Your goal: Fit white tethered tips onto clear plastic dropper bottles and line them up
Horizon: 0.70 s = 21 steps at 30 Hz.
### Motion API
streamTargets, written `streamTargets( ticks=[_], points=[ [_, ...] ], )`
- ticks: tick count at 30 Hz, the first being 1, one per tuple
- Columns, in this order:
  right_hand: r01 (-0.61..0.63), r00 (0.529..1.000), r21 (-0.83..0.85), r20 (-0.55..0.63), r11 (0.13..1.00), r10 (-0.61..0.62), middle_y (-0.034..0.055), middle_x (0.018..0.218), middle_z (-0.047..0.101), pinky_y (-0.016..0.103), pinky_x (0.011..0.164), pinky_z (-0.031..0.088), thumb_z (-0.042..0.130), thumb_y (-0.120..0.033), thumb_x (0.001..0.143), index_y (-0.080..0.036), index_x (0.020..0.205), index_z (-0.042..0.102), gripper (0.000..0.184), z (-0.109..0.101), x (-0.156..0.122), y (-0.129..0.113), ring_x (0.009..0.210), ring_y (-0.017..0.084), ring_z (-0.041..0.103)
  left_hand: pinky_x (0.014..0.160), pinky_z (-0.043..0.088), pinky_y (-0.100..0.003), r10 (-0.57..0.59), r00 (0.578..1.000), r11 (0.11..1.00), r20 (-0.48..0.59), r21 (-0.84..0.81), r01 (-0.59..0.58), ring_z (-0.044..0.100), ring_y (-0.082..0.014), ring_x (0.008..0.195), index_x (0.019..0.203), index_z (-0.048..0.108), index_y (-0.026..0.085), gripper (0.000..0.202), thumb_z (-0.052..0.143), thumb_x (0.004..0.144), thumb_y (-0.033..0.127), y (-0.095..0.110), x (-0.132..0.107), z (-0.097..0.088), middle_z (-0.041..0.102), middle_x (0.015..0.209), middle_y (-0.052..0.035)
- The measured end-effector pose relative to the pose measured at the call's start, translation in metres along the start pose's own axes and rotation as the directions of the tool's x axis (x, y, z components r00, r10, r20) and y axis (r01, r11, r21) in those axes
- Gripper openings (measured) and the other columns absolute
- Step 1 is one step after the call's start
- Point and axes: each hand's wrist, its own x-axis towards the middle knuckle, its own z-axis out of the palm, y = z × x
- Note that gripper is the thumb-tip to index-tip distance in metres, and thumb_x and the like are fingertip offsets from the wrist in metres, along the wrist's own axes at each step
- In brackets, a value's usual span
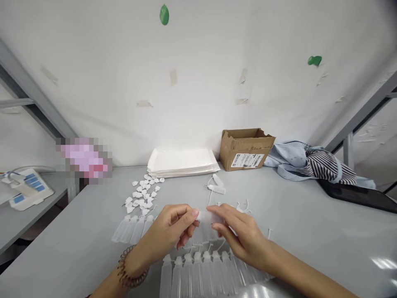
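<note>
Above the middle of the table, my left hand pinches the white neck end of a small translucent plastic bottle between thumb and forefinger. The bottle lies sideways, its other end held by the fingers of my right hand. Just below my hands stretches a row of similar bottles with thin white nozzles or strips at their tops; my right arm hides part of it. Several more bottles lie side by side left of my left hand. Beyond these is a scattered pile of small white caps, some with thin pins.
A stack of white sheets or envelopes and an open cardboard box stand against the wall. Two loose bottles lie before them. Blue and striped cloth rests on a black object at right. A white-and-blue device sits at far left.
</note>
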Motion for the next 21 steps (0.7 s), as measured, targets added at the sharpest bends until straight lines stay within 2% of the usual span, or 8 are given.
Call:
streamTargets(
  ticks=[5,7,10,11,13,16,19,21],
  points=[
    [0.01,1.0,-0.008,-0.021,1.0,-0.01,0.0006,0.069,0.051,0.024,0.054,0.043,0.042,-0.019,0.095,-0.017,0.123,0.05,0.03,-0.004,0.003,0.001,0.06,0.013,0.049,0.052,0.046,-0.023,0.177,0.984,0.977,-0.027,0.124,-0.172,0.053,-0.0115,0.053,0.074,0.061,0.016,0.029,0.051,0.088,0.039,-0.006,-0.001,0.003,0.057,0.062,-0.0002],
    [-0.132,0.991,0.109,0.012,0.985,0.131,-0.0025,0.061,0.049,0.024,0.053,0.042,0.041,-0.024,0.096,-0.017,0.117,0.056,0.027,-0.006,0.007,0.0,0.052,0.011,0.047,0.058,0.046,-0.024,0.368,0.927,0.893,-0.072,0.304,-0.331,0.055,-0.013,0.059,0.081,0.063,0.017,0.02,0.052,0.088,0.032,-0.009,-0.002,0.004,0.059,0.066,-0.0013],
    [-0.384,0.923,0.3,0.156,0.873,0.352,-0.0069,0.05,0.042,0.022,0.047,0.038,0.039,-0.032,0.097,-0.015,0.111,0.061,0.031,-0.009,0.011,-0.002,0.042,0.009,0.043,0.063,0.046,-0.025,0.583,0.81,0.726,-0.071,0.494,-0.479,0.056,-0.0143,0.065,0.09,0.063,0.018,0.014,0.051,0.089,0.024,-0.01,-0.003,0.006,0.062,0.073,-0.0034],
    [-0.425,0.904,0.329,0.19,0.843,0.382,-0.0074,0.049,0.041,0.021,0.046,0.038,0.038,-0.034,0.097,-0.015,0.11,0.061,0.032,-0.009,0.012,-0.002,0.041,0.008,0.043,0.064,0.046,-0.025,0.579,0.813,0.723,-0.065,0.502,-0.475,0.057,-0.0147,0.067,0.092,0.063,0.018,0.014,0.051,0.089,0.024,-0.01,-0.004,0.006,0.063,0.076,-0.0037],
    [-0.399,0.916,0.314,0.161,0.861,0.366,-0.0061,0.053,0.044,0.021,0.048,0.039,0.04,-0.032,0.097,-0.016,0.11,0.062,0.03,-0.009,0.012,-0.004,0.044,0.008,0.046,0.065,0.047,-0.024,0.458,0.886,0.81,-0.074,0.445,-0.382,0.059,-0.015,0.069,0.088,0.064,0.019,0.017,0.05,0.09,0.028,-0.006,-0.004,0.004,0.065,0.077,-0.0033],
    [-0.163,0.987,0.133,0.015,0.978,0.163,0.0,0.069,0.056,0.023,0.055,0.044,0.045,-0.022,0.094,-0.018,0.115,0.058,0.025,-0.007,0.008,-0.005,0.057,0.011,0.053,0.059,0.047,-0.022,0.21,0.975,0.943,-0.072,0.277,-0.183,0.059,-0.0138,0.063,0.07,0.061,0.018,0.035,0.044,0.092,0.04,-0.001,-0.004,0.0,0.062,0.066,-0.0016],
    [0.101,0.994,-0.125,-0.022,0.987,-0.105,0.0084,0.087,0.062,0.025,0.058,0.047,0.046,-0.013,0.092,-0.016,0.125,0.049,0.033,-0.003,0.005,-0.004,0.071,0.016,0.058,0.054,0.045,-0.022,0.114,0.993,0.98,-0.007,0.163,-0.112,0.054,-0.0108,0.051,0.06,0.053,0.016,0.045,0.04,0.092,0.045,0.0,-0.002,-0.002,0.054,0.057,0.0008],
    [0.19,0.98,-0.263,-0.013,0.946,-0.2,0.0115,0.092,0.064,0.026,0.057,0.047,0.045,-0.01,0.091,-0.014,0.129,0.044,0.038,-0.001,0.004,-0.003,0.076,0.018,0.06,0.053,0.044,-0.022,0.101,0.994,0.987,0.03,0.124,-0.104,0.053,-0.0099,0.049,0.059,0.051,0.016,0.044,0.042,0.091,0.044,-0.002,-0.001,-0.001,0.053,0.056,0.0018]
  ],
)
